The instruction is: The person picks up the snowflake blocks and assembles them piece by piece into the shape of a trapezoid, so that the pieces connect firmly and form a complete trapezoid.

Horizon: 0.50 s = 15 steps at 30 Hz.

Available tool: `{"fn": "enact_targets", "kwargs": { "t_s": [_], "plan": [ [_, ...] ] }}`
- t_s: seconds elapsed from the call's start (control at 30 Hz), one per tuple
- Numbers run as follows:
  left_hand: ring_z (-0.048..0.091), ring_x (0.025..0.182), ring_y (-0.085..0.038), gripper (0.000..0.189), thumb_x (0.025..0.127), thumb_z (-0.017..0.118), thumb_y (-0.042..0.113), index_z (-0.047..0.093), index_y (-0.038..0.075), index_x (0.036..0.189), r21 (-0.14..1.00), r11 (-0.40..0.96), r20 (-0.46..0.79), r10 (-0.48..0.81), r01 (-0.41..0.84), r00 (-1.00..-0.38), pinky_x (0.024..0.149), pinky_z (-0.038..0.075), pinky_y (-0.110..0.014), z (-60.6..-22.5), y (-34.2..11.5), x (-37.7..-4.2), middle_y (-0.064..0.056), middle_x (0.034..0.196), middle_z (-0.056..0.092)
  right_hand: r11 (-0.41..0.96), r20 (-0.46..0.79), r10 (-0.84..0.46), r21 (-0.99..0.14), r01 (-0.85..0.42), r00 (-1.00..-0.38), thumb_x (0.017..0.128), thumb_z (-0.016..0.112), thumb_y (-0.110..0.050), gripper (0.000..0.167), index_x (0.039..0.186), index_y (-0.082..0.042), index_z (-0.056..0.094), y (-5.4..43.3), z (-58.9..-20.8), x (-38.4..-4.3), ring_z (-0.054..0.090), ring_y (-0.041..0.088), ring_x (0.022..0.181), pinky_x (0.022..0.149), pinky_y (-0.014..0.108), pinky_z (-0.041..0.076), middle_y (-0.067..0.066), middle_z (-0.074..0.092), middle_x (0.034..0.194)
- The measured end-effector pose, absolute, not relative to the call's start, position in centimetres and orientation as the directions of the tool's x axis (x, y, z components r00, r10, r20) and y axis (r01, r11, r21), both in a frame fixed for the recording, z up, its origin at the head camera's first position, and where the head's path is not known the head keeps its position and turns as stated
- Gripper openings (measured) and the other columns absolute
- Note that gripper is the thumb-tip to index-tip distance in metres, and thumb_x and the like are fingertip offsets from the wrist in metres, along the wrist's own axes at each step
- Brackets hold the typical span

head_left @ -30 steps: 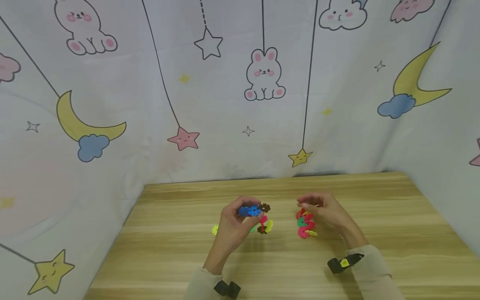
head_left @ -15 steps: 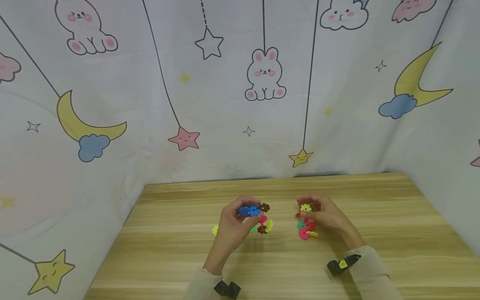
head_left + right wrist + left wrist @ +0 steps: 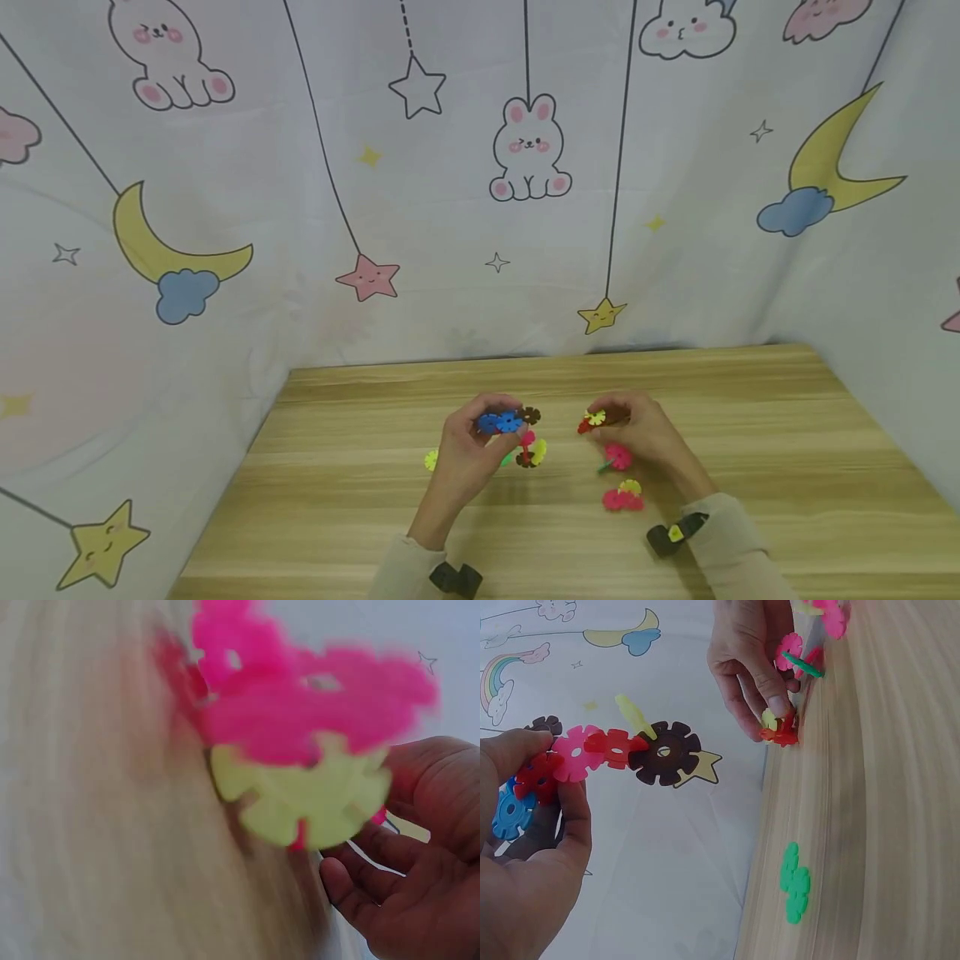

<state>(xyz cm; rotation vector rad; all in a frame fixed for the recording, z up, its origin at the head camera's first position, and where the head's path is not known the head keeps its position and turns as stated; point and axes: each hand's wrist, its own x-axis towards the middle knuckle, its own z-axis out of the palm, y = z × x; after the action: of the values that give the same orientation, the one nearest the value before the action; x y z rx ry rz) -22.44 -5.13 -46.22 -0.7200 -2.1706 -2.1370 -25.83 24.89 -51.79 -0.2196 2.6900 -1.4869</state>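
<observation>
My left hand (image 3: 459, 458) grips a chain of interlocking flower-shaped plastic discs (image 3: 508, 421). In the left wrist view, blue, red, pink and dark brown discs (image 3: 646, 763) show in it, plus a yellow one edge-on. Opposite, my right hand (image 3: 643, 429) pinches a small red and yellow disc cluster (image 3: 595, 417) between thumb and fingers. Below that hand is a pink disc joined to a green one (image 3: 618, 457). Closer to me are pink discs with a yellow one (image 3: 621, 500), blurred in the right wrist view; I cannot tell whether these lie on the table.
A linked green pair (image 3: 798, 885) lies on the wood-grain table (image 3: 360, 500). One yellow disc (image 3: 431, 460) sits partly behind my left hand. A white cloth with cartoon prints (image 3: 465, 208) hangs behind the table.
My right hand has shifted slightly left. The cluster under it has spread out: the pink and yellow discs moved towards me, apart from the pink and green pair. The left hand stays in place.
</observation>
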Motion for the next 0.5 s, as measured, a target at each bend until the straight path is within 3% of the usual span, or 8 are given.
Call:
{"fn": "enact_targets", "kwargs": {
  "t_s": [0.27, 0.5],
  "plan": [
    [0.069, 0.102, -0.009, 0.027, 0.096, 0.077, 0.001, 0.072, 0.006, 0.121, 0.946, -0.020, 0.315, 0.313, 0.325, -0.896, 0.092, 0.060, -0.021, -46.19, -5.21, -22.40, -0.018, 0.126, 0.070, 0.560, 0.134, -0.155, -0.804, -0.199, -0.979, 0.088, 0.089, -0.013, 0.047, 0.133, -0.015, 0.074, 24.12, -52.25, -25.79, 0.069, 0.033, 0.119, 0.098, 0.047, 0.056, 0.011, 0.076, 0.129],
    [0.070, 0.103, -0.010, 0.027, 0.096, 0.078, 0.003, 0.072, 0.007, 0.122, 0.946, -0.015, 0.311, 0.315, 0.323, -0.897, 0.092, 0.060, -0.022, -45.95, -5.27, -22.30, -0.017, 0.127, 0.070, 0.563, 0.175, -0.170, -0.790, -0.241, -0.970, 0.089, 0.087, -0.008, 0.023, 0.109, -0.018, 0.082, 23.98, -52.65, -25.81, 0.070, 0.029, 0.119, 0.096, 0.040, 0.056, 0.007, 0.078, 0.127]
  ]
}}
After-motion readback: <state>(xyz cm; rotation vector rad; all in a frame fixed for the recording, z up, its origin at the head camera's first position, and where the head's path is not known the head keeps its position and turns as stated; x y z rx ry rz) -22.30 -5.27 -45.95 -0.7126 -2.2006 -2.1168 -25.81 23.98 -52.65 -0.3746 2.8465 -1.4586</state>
